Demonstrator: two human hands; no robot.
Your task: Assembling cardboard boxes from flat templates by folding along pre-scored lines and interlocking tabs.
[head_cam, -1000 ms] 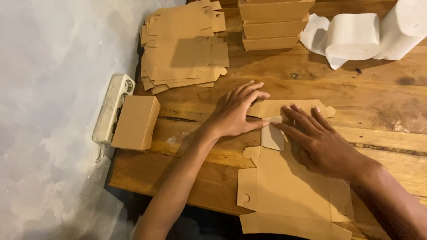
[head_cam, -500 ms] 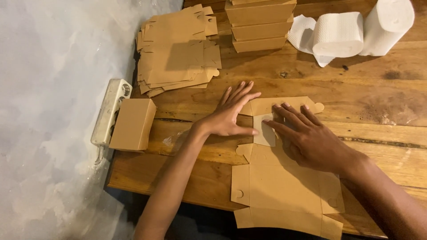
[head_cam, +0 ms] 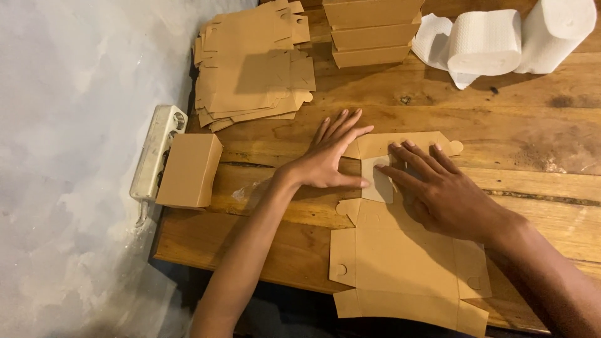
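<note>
We note flat box blank (head_cam: pixel 407 263) at surface (head_cam: pixel 532 125) near edge, both hands on its far end. Folded box (head_cam: pixel 189 170) left; blank stack (head_cam: pixel 250 62) behind it; paper rolls (head_cam: pixel 501 40) far right.

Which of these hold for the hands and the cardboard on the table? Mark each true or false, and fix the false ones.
1. Both hands press on the flat box blank. True: left hand, right hand.
2. The paper rolls lie at the table's near edge. False: at the far right.
3. A folded box sits beside the white power strip. True.
4. The stack of flat blanks lies right of the hands. False: far left.
5. The right hand holds scissors. False: it holds nothing.
</note>
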